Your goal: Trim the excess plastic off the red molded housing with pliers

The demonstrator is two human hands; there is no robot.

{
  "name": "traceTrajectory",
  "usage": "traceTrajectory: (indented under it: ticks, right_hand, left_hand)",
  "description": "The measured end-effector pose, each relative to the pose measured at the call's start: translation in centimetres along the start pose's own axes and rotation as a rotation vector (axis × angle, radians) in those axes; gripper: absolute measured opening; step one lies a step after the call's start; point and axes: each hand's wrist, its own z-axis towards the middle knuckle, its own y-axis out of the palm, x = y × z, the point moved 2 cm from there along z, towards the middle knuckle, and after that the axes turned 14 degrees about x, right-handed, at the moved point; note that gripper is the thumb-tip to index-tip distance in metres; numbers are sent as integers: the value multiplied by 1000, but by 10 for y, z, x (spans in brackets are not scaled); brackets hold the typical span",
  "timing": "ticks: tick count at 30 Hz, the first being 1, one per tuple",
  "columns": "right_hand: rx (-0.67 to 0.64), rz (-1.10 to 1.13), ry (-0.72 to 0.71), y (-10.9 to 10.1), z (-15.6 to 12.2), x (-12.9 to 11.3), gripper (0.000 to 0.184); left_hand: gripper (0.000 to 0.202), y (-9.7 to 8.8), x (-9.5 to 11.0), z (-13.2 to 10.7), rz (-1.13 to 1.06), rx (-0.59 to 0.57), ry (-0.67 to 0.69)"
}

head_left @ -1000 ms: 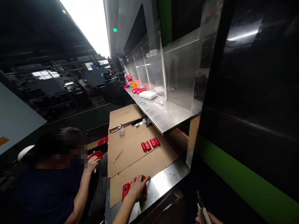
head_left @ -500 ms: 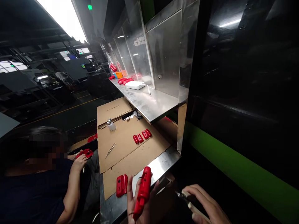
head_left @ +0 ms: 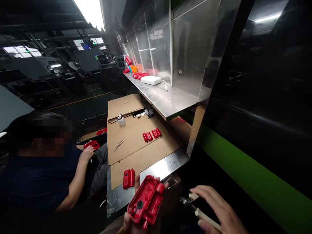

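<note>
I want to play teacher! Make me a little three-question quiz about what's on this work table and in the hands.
1. True or false: the left hand holds a red plastic shell with its hollow inside facing up.
2. What does the right hand hold?
A. cutting pliers
B. a paintbrush
C. a cup
3. Fill in: the tweezers lie on a sheet of ____, near the small white bottle.

Key: 1 true. 2 A. 3 cardboard.
</note>
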Motion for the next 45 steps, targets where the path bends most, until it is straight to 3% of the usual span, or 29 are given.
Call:
traceTrajectory:
  ticks: [5, 9, 14, 26, 33, 35, 39, 45]
  right_hand:
    - [110, -235, -232, 7, 1, -15, 51]
    - [147, -311, -310, 13, 1, -19, 50]
    - [147, -323, -325, 15, 3, -20, 48]
    - [125, -334, -323, 15, 1, -23, 49]
    - [132, -351, -348, 17, 2, -21, 49]
    - [138, -355, -356, 17, 2, -22, 47]
    - [127, -379, -365, 18, 2, -25, 43]
    - [108, -375, -328, 20, -1, -22, 39]
  left_hand:
    - [91, 19, -18, -5, -133, 325, 110]
    - [100, 23, -29, -5, -186, 534, 148]
    - [107, 21, -33, -6, -230, 520, 94]
    - [100, 22, -28, -12, -171, 533, 196]
    - [96, 24, -26, -14, -190, 385, 282]
    - [97, 29, -26, -15, -137, 431, 288]
    - [109, 45, -23, -13, -104, 669, 364]
    - [120, 58, -22, -9, -218, 853, 333]
